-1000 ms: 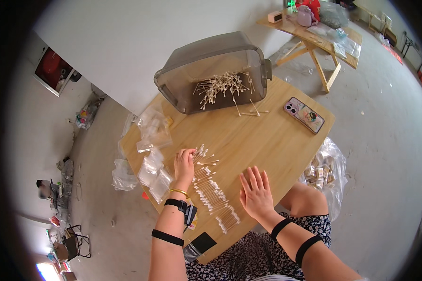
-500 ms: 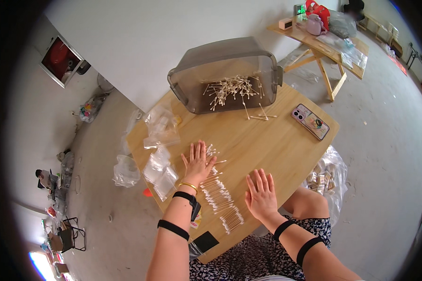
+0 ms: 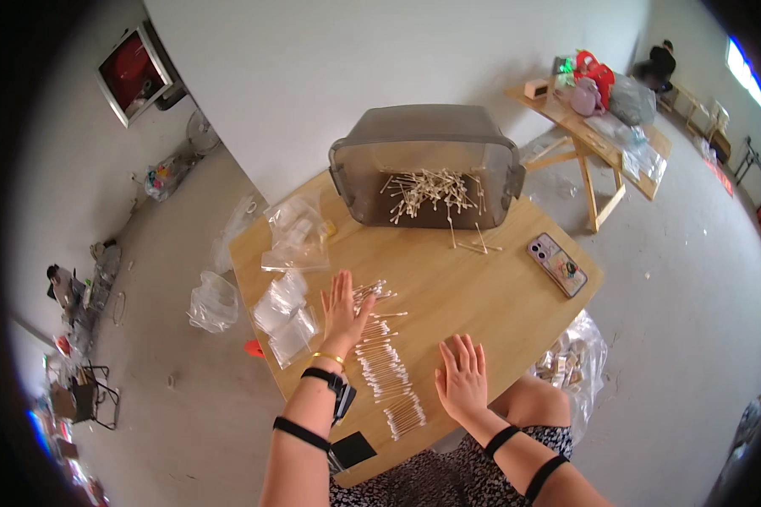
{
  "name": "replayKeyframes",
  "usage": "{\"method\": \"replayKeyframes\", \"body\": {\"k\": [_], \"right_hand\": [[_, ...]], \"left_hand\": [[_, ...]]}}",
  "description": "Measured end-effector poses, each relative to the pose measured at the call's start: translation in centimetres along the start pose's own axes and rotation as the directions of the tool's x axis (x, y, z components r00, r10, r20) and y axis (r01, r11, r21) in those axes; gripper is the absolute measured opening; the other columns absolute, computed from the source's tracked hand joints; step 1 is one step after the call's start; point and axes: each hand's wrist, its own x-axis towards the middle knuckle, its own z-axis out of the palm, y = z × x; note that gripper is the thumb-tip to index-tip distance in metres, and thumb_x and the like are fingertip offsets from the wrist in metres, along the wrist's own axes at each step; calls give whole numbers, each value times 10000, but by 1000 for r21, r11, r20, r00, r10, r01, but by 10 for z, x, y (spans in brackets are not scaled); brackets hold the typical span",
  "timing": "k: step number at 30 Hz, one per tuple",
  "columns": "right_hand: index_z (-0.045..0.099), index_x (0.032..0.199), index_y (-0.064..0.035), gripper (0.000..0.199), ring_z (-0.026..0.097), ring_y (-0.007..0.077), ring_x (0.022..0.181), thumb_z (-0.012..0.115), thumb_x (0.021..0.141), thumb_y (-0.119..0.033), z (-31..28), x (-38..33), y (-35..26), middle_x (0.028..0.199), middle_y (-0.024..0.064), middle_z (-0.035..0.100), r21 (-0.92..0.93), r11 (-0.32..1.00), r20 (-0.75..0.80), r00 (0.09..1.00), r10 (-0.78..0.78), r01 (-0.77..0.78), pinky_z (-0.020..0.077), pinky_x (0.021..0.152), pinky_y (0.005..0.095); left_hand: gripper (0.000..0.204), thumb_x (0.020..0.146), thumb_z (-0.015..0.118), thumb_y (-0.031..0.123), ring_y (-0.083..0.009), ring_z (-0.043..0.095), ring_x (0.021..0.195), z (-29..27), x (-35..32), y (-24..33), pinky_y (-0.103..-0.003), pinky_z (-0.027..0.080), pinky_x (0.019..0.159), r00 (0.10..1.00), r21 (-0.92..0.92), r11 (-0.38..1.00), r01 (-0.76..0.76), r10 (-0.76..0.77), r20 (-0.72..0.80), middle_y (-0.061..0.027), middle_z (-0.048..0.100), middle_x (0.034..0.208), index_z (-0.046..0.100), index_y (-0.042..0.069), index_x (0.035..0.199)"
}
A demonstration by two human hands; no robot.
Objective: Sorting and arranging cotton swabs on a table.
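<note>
Left hand has slid up the cotton swabs, fingers spread flat, evidently to level the row; right hand rests spread on the worktop

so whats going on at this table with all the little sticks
A person sits at a wooden table sorting cotton swabs. Their left hand lies flat on a row of swabs laid out side by side, and the right hand rests open on the bare tabletop beside the row. Neither hand holds anything. A grey plastic bin tipped on its side holds a loose pile of swabs. Small clear bags lie to the left, a phone to the right.
</note>
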Motion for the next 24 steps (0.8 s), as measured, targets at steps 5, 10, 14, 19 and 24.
{"method": "replayKeyframes", "body": {"k": [5, 10, 14, 19, 24], "right_hand": [[533, 1356, -31, 352, 477, 427, 1344, 520, 1025, -150, 2, 62, 13, 1410, 235, 509, 610, 788, -2, 994, 105, -82, 433, 1079, 454], [545, 1337, -31, 330, 458, 399, 1375, 479, 1042, -162, 30, 162, -11, 1377, 223, 534, 697, 717, 39, 999, -4, -25, 408, 1103, 434], [540, 1355, -34, 349, 425, 412, 1408, 457, 1037, -152, 54, 191, -29, 1382, 231, 529, 607, 787, -15, 992, -122, 106, 391, 1127, 446], [531, 1370, -36, 375, 392, 446, 1428, 462, 1012, -125, 100, 202, -65, 1394, 247, 527, 634, 744, -22, 966, -256, 211, 375, 1146, 482], [547, 1356, -24, 357, 399, 434, 1432, 448, 1017, -74, 98, 210, -66, 1390, 231, 546, 716, 677, -44, 978, -204, 173, 352, 1169, 457]], "left_hand": [[814, 1043, 375, 607, -362, 188, 1554, 4, -17, -27, -463, 136, 1265, 969, -366, 929, 47, -131, -209, -217, 251, 1658, 247, 32, 1605], [703, 1088, 355, 510, -354, 269, 1524, 19, 1, -24, -417, 219, 1240, 904, -755, 656, -15, -313, -290, -219, 314, 1628, 310, -2, 1568], [711, 1089, 348, 506, -364, 274, 1521, 34, 7, -20, -417, 219, 1238, 903, -745, 666, -21, -307, -301, -240, 314, 1621, 286, -7, 1577], [722, 1090, 343, 502, -372, 279, 1516, 49, 20, -1, -416, 217, 1237, 921, -771, 636, -47, -272, -280, -259, 312, 1615, 256, -11, 1590], [676, 1090, 367, 455, -362, 284, 1520, 35, 16, -2, -417, 223, 1238, 934, -784, 618, -56, -246, -260, -247, 323, 1615, 279, 0, 1582]]}}
